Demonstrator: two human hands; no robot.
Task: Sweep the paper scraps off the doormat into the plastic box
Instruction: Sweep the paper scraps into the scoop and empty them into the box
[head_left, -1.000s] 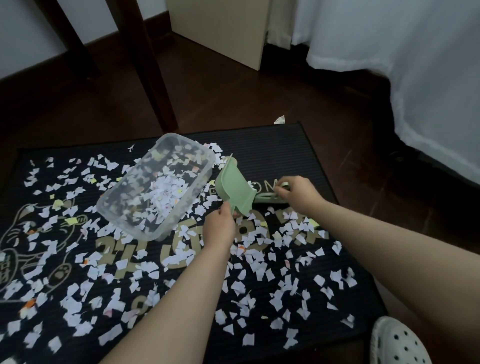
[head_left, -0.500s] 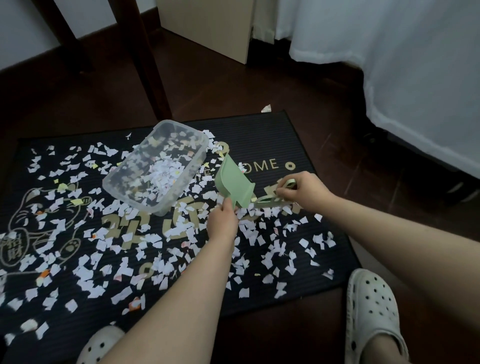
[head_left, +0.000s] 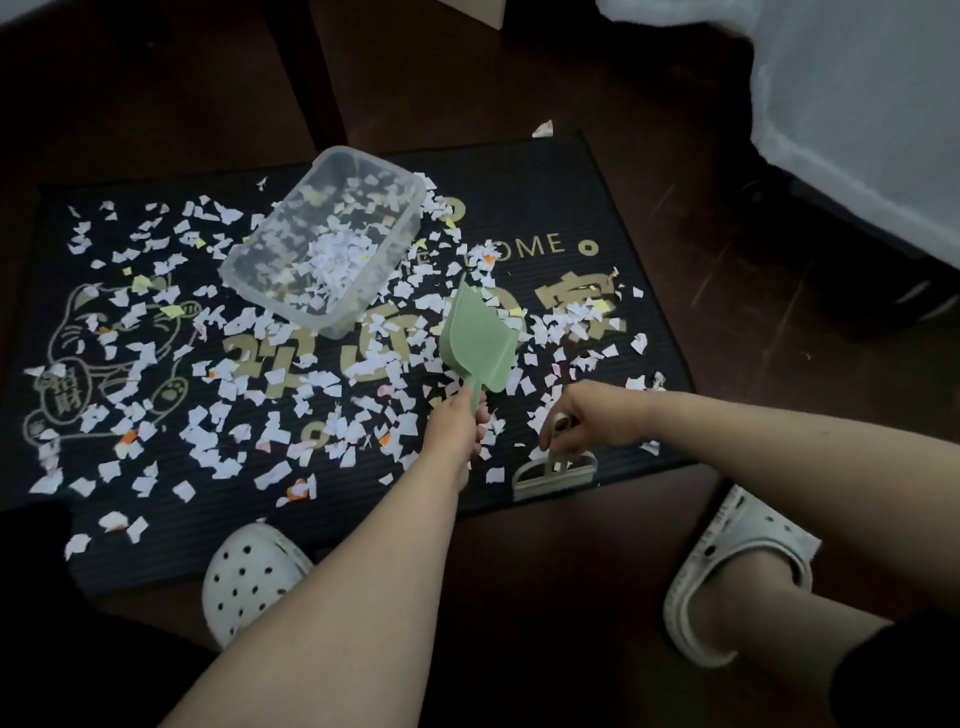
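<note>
A black doormat with gold lettering lies on the dark floor, strewn with white paper scraps. A clear plastic box stands on the mat's far middle, partly filled with scraps. My left hand grips the handle of a green dustpan, whose scoop stands tilted over the mat just right of the box. My right hand holds the handle of a small brush, its head on the mat's near edge.
My two feet in white perforated clogs stand at the mat's near edge. A dark wooden chair leg rises behind the box. White fabric hangs at the far right. One scrap lies off the mat.
Both hands have pulled back toward me. The dustpan swung away from the box so its scoop points away. The brush moved from the mat's middle right to its near edge.
</note>
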